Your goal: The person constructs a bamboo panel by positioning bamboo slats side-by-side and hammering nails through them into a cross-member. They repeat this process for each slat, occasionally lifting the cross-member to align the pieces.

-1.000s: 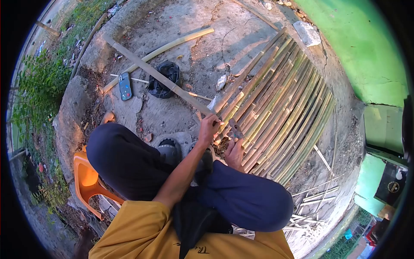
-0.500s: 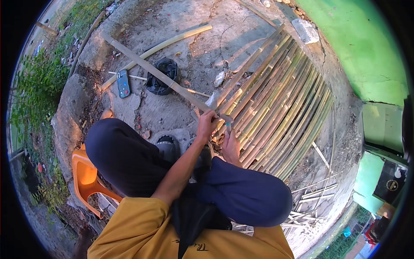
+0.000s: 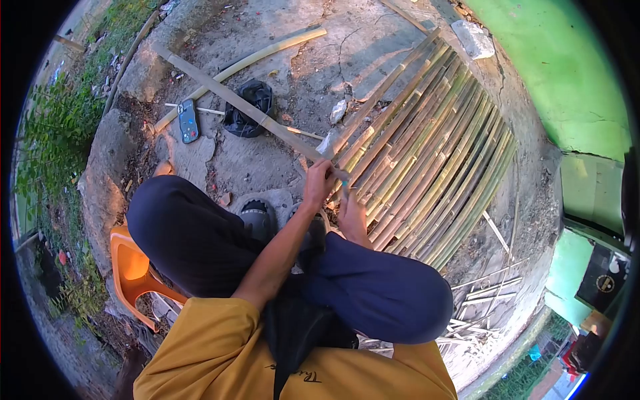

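My left hand (image 3: 318,187) is closed near the lower end of a long bamboo strip (image 3: 227,95) that slants up to the far left. Beside it, my right hand (image 3: 353,217) is wrapped round the handle of a hammer (image 3: 341,175), whose head is close to my left fingers. What my left fingertips pinch is too small to tell. Many bamboo slats (image 3: 427,153) lie side by side on the ground, just beyond and to the right of my hands.
A phone (image 3: 188,121), a black plastic bag (image 3: 249,107) and a pale bamboo strip (image 3: 280,45) lie on the ground ahead. An orange chair (image 3: 131,265) stands at the left. Thin offcuts (image 3: 483,293) lie at the right, and a white block (image 3: 473,39) sits by the green wall (image 3: 553,60).
My right hand and the hammer have moved slightly up and left, closer to my left hand. The view has shifted a little.
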Motion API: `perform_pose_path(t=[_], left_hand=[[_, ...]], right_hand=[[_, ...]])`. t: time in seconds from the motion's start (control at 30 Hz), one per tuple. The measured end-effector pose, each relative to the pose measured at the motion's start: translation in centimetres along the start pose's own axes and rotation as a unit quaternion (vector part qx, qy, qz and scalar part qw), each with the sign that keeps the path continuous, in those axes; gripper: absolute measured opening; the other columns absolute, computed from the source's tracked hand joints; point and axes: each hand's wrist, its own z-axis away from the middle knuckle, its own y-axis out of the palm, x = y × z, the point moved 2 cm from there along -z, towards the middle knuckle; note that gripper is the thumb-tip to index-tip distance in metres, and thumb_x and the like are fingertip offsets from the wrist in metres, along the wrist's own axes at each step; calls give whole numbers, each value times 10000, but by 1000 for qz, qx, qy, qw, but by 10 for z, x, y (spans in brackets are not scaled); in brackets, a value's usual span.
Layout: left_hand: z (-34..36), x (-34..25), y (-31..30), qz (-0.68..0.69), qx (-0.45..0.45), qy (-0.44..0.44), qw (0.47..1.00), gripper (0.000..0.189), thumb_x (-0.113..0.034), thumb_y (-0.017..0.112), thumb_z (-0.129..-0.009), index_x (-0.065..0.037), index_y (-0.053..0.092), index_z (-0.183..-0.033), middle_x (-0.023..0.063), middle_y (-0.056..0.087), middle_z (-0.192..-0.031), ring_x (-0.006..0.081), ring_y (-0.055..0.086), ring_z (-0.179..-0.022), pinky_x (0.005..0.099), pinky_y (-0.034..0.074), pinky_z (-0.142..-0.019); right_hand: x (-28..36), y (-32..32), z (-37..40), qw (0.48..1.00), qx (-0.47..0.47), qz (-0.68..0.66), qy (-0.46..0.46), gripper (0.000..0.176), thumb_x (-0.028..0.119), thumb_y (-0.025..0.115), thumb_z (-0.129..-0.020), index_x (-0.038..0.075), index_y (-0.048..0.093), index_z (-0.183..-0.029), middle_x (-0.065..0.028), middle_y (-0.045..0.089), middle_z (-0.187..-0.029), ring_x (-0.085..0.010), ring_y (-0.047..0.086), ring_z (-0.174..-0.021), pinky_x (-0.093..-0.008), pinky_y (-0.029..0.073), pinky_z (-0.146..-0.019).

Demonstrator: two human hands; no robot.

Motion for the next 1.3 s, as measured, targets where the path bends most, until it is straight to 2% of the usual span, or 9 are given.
perform_pose_path(t=[0.07, 0.1, 0.33, 0.4, 0.53, 0.6, 0.63, 1.03, 1.3], left_hand=[[1, -6, -5, -26, -15, 46, 998, 200, 38, 787, -751, 47, 595, -807, 112, 567, -750, 205, 639, -620, 346, 472, -561], [0, -9, -7, -14, 24, -21, 999, 172, 60, 741, -760, 43, 593, -846, 156, 586, -794, 316, 644, -706, 396, 496, -646], [5, -3, -4, 97, 68, -159, 980, 169, 57, 749, -780, 39, 586, -821, 123, 568, -792, 234, 626, -677, 380, 485, -627], [2, -1, -3, 46, 46, -77, 995, 187, 41, 764, -786, 37, 582, -827, 126, 567, -795, 245, 611, -668, 379, 479, -623], [3, -4, -4, 16, 25, -45, 999, 205, 26, 778, -788, 35, 579, -833, 135, 566, -797, 274, 603, -668, 387, 474, -623], [4, -7, -6, -18, 26, -42, 999, 222, 11, 794, -782, 34, 579, -835, 146, 573, -810, 304, 595, -670, 391, 474, -628], [5, -10, -6, -18, 28, -40, 999, 222, 11, 794, -782, 34, 579, -835, 146, 573, -810, 304, 595, -670, 391, 474, -628], [3, -14, -4, 8, 18, -12, 1000, 183, -37, 811, -789, 18, 659, -876, 151, 631, -833, 319, 651, -745, 394, 517, -666], [4, -26, -12, -19, 19, -5, 1000, 175, 23, 759, -809, 5, 678, -963, 152, 654, -869, 292, 672, -753, 380, 566, -681]], right_hand=[[-13, 9, -4, 994, 71, 82, 22, 243, 163, 531, -1051, -26, 495, -1200, -289, 649, -750, -501, 658, -688, -563, 480, -559], [-6, 2, -6, 997, 37, 65, -5, 330, 150, 546, -1046, -73, 479, -1280, -279, 642, -729, -465, 662, -646, -527, 481, -533], [16, -28, -4, 995, -94, -2, -28, 469, 134, 523, -1061, -110, 395, -1440, -240, 618, -685, -381, 648, -565, -479, 462, -500], [16, -24, -5, 994, -107, -5, -36, 424, 146, 519, -1063, -78, 429, -1412, -253, 627, -695, -423, 649, -588, -507, 468, -513], [17, -11, -10, 999, -33, 0, -24, 249, 157, 509, -1072, -13, 545, -1250, -247, 662, -780, -440, 672, -683, -489, 488, -575], [13, -6, -13, 996, 62, 45, 54, 243, 180, 503, -1076, 6, 552, -1239, -260, 632, -743, -442, 657, -665, -501, 457, -559], [12, -3, -14, 997, 59, 17, 49, 264, 278, 493, -1082, 54, 520, -1219, -302, 635, -746, -528, 633, -703, -601, 452, -592], [-1, -25, -17, 992, -82, -52, 75, 257, 263, 525, -1081, 6, 527, -1075, -248, 592, -664, -430, 616, -572, -509, 435, -529], [-14, -27, -29, 991, -85, -24, 97, 262, 266, 561, -1063, 10, 529, -1021, -244, 599, -663, -423, 632, -577, -506, 441, -515]])
